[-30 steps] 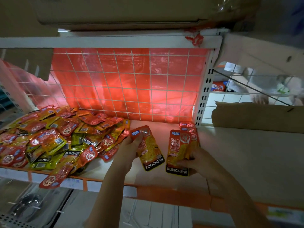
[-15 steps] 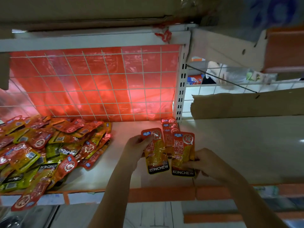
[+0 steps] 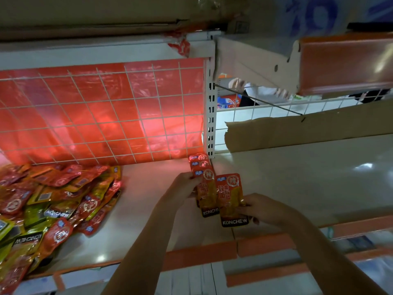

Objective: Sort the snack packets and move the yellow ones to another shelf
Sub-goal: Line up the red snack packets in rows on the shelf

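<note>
Near the shelf's front edge (image 3: 200, 255), the right hand (image 3: 258, 209) is pinching one red-topped packet (image 3: 230, 199) while the left hand (image 3: 184, 186) is gripping another (image 3: 206, 194) atop the row (image 3: 200, 161) toward the back corner. Misaligned, they risk sliding apart; the mixed pile (image 3: 53, 201) is lying at the left end.

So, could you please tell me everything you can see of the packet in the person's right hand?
The packet is a flat, glossy plastic pouch, red at the top with a round white emblem, yellow-orange in the middle, and a black KONCHEW band at the bottom. The right hand pinches its lower right edge. It overlaps a similar packet gripped by the left hand.
</note>
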Demonstrator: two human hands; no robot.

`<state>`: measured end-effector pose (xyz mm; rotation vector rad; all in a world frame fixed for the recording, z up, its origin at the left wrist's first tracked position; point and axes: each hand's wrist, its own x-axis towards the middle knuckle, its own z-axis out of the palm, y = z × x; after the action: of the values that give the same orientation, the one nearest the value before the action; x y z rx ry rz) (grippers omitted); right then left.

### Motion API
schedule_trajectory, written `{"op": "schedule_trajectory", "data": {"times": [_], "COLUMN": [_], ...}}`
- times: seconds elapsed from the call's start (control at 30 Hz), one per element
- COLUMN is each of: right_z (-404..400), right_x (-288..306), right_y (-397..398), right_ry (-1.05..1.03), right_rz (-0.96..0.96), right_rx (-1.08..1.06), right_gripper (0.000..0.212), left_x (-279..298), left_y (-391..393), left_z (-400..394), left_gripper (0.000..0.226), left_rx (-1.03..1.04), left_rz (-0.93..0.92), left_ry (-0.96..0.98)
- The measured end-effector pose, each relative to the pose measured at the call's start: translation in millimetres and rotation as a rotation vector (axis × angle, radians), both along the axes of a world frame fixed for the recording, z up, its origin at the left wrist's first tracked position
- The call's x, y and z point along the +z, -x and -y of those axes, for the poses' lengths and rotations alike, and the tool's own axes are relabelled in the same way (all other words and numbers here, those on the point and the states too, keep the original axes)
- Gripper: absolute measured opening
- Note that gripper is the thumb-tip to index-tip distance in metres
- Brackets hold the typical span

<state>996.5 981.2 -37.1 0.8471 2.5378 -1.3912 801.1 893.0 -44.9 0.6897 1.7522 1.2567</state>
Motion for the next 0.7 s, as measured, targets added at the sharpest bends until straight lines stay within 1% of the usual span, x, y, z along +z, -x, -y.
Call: {"op": "schedule_trajectory", "data": {"times": [0.07,0.17,0.23,0.3,0.37,0.43,0.57,0.7], "right_z": [2,6,8,9,9,10,11,14], "right_x": [-1,-3,-6,-9,-11,-12,-15,-18], "right_y": [5,13,18,22,26,30,37,40], "right_ry": [-0.018,-0.009,-0.015,-0.023,-0.031,-0.043,-0.038,0.009], "right_rz": [0.010,0.026,0.048,0.066,0.077,0.081,0.098,0.082], "right_rx": [0.006,-0.006,0.001,0.007,-0.001,-0.007,-0.052,-0.147], "right_gripper": [0.013,0.022,0.023,0.022,0.026,0.026,0.030,0.026], "left_x": [-2,-7,-12,-16,-18,-21,-25,-28], "left_y": [1,5,9,12,13,15,18,20], "left_z": [-2,-2,-1,0,0,0,-1,-1], "left_gripper": [0.024,0.019,0.018,0.023,0.023,0.020,0.012,0.009], "left_rx": [0.017,0.023,0.028,0.043,0.077,0.101,0.085,0.078], "left_rz": [-0.040,-0.230,-0.314,-0.330,-0.318,-0.327,-0.421,-0.469], "left_ry": [0.017,0.043,0.050,0.053,0.048,0.048,0.065,0.066]}}
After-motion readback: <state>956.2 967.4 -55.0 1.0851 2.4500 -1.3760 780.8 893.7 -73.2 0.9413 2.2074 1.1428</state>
